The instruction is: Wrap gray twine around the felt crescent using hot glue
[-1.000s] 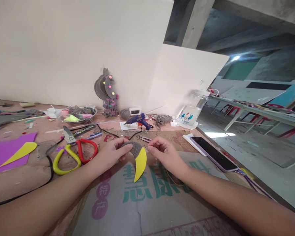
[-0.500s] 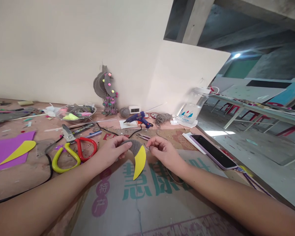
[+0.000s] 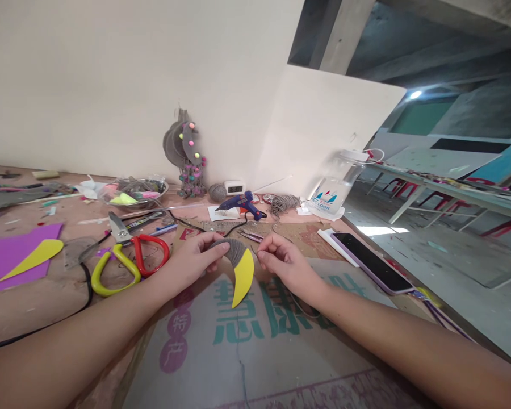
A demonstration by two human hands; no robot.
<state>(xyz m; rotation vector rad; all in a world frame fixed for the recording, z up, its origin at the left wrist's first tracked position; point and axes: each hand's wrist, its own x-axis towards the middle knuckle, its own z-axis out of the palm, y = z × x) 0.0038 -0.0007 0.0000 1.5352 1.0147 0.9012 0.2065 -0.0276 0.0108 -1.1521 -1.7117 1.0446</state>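
Note:
A yellow crescent cutout (image 3: pixel 244 278), its upper part wound with grey yarn (image 3: pixel 235 250), is pinched between the thumb and fingers of my left hand (image 3: pixel 202 258). The bare yellow tip points down over the printed sheet. To its right, my right hand (image 3: pixel 285 264) has thumb and fingertips pressed together on a thin strand of grey yarn, which runs close to the crescent's edge. Some loose yarn hangs below the right wrist. Just beyond both hands lie small snips (image 3: pixel 252 236).
Scissors (image 3: pixel 138 255) with yellow and red handles lie left, beside purple sheets (image 3: pixel 17 255). A blue glue gun (image 3: pixel 242 203), a yarn bundle (image 3: pixel 282 204) and a plastic jug (image 3: pixel 332 184) stand at the back. A phone (image 3: pixel 371 261) lies right, near the table edge.
Both hands keep their grips and the crescent stays nearly in place. The view has shifted slightly; the right hand is almost unmoved beside the crescent.

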